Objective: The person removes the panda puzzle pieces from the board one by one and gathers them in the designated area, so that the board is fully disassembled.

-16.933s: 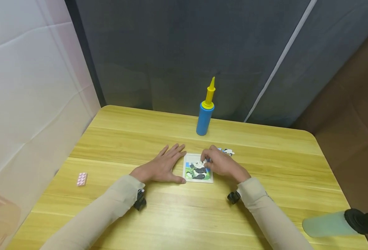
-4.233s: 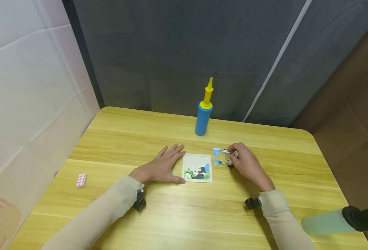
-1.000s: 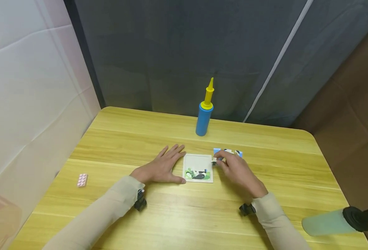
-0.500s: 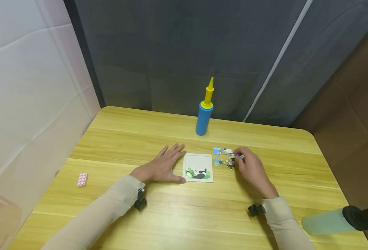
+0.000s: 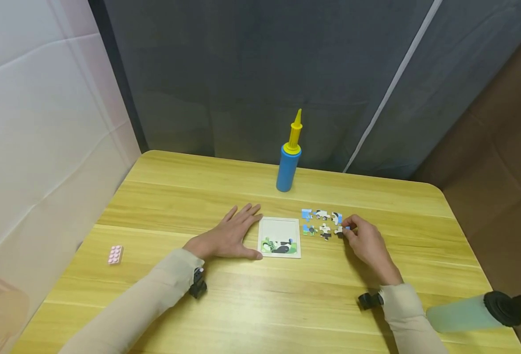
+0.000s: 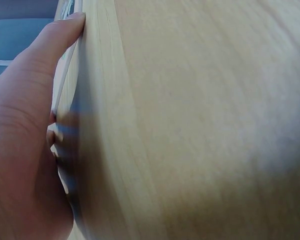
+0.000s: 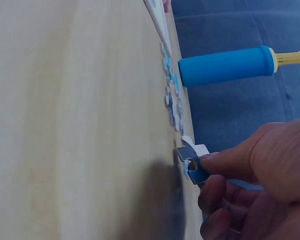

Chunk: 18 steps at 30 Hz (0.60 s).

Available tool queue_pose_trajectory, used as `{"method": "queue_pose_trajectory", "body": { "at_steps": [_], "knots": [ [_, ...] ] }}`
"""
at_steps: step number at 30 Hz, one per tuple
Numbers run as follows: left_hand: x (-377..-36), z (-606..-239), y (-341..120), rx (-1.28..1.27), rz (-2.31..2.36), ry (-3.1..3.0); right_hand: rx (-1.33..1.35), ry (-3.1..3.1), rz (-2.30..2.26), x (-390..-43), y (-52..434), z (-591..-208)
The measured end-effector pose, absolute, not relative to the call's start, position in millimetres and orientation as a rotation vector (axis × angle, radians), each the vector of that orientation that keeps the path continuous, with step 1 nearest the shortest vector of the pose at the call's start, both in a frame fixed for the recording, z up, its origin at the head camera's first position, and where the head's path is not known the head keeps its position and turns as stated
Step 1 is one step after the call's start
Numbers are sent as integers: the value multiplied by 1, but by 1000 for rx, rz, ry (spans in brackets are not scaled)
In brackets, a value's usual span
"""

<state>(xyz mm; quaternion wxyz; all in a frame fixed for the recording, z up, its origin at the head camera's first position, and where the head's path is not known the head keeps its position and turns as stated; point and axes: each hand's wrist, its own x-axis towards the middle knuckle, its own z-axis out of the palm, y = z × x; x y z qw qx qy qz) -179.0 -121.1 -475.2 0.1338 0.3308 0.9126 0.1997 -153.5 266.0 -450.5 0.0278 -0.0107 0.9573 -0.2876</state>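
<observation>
Head view: the left hand (image 5: 229, 237) lies flat on the wooden table (image 5: 198, 309), fingers straight and spread, its thumb tip just at the left edge of the puzzle tray (image 5: 280, 238), holding nothing. The tray retains only its bottom row of pieces, showing green and black; the upper area is bare. At 3 o'clock from the tray lie the loose puzzle pieces (image 5: 321, 222), laid out in two short rows. The right hand (image 5: 366, 243) sits at 3 o'clock from this group, its fingertips pinching one puzzle piece (image 5: 342, 229) at the right end of the lower row. A blue balloon pump (image 5: 289, 157) with a yellow nozzle stands upright at 12 o'clock from the tray, well apart. A pink building brick (image 5: 116, 254) lies at 9 o'clock, near the table's left edge. Left wrist view: the left hand (image 6: 25, 150) rests pressed flat on the table, thumb extended. Right wrist view: the right hand (image 7: 250, 190) pinches the puzzle piece (image 7: 192, 159) between thumb and curled fingers, right at the tabletop; the other loose pieces trail beyond it toward the balloon pump (image 7: 230, 65).
</observation>
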Motion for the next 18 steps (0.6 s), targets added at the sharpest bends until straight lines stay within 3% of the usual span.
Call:
{"method": "queue_pose_trajectory", "body": {
  "at_steps": [18],
  "knots": [
    [-179, -474, -121, 959, 578, 2644, -58, 3027, -919, -154, 267, -459]
  ]
}}
